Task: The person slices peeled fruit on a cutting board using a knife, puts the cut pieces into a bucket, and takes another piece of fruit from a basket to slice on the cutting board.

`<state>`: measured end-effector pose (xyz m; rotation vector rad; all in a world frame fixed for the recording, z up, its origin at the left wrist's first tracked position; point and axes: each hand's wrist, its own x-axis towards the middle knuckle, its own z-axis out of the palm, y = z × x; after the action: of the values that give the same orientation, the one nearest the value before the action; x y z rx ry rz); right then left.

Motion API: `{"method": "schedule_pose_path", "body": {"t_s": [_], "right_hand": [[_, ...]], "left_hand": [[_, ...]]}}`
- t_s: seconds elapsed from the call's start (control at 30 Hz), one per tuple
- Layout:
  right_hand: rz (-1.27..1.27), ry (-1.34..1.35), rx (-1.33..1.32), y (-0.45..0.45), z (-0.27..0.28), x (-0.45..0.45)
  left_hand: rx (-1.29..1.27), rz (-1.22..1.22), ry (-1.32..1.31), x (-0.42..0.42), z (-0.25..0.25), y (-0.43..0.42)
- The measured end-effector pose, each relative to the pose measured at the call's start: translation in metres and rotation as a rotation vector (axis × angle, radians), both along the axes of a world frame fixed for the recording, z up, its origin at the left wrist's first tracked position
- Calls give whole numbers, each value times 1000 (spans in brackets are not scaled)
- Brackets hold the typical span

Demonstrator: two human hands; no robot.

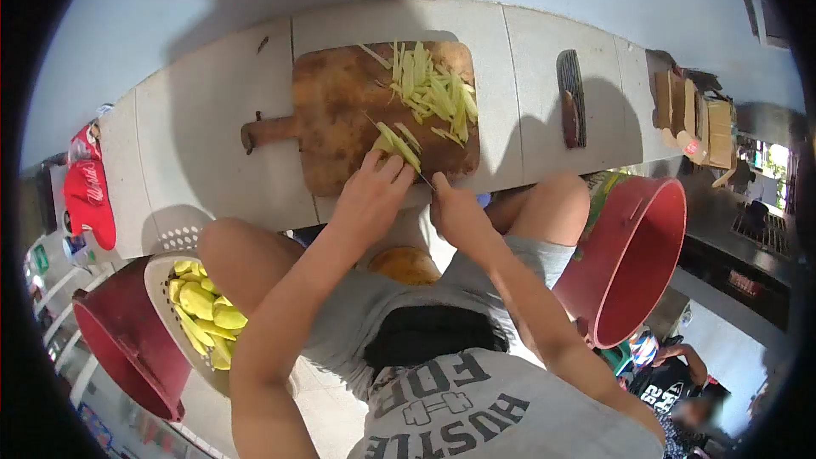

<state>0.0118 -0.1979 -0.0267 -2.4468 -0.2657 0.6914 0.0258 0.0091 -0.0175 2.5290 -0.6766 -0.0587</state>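
Observation:
A wooden cutting board with a handle lies on the tiled counter. My left hand presses on a piece of green fruit or vegetable near the board's front edge, its fingers bent together over it. My right hand is closed round a knife, whose handle is hidden in the fist; its thin blade points at the piece, close to my left fingertips. Pale green strips are heaped on the board's far right part. A few cut strips lie beside the piece.
Dark-handled blades lie on the counter at the right. A white basket of peeled green pieces stands lower left beside a red bucket. Another red bucket is right of my knee. A person is at the lower right.

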Motion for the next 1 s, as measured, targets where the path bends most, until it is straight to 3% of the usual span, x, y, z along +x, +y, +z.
{"method": "schedule_pose_path", "body": {"t_s": [0.27,0.37,0.47,0.6,0.77,0.87,1.0], "right_hand": [[-16,117,-141,-11,56,-23],[-24,-3,28,-7,14,-16],[-7,-60,-11,1,-8,-10],[8,14,-59,-2,14,-7],[17,36,-143,-10,54,-27],[15,-72,23,-8,1,-18],[-19,-48,15,2,-7,-12]], "left_hand": [[-32,2,102,-5,-1,1],[-10,18,94,-7,-1,1],[-26,14,89,3,2,6],[-45,6,-11,-2,-5,2],[-67,26,40,-7,-7,4],[-53,22,62,-11,-7,2],[-78,42,18,-7,-7,6]]}}
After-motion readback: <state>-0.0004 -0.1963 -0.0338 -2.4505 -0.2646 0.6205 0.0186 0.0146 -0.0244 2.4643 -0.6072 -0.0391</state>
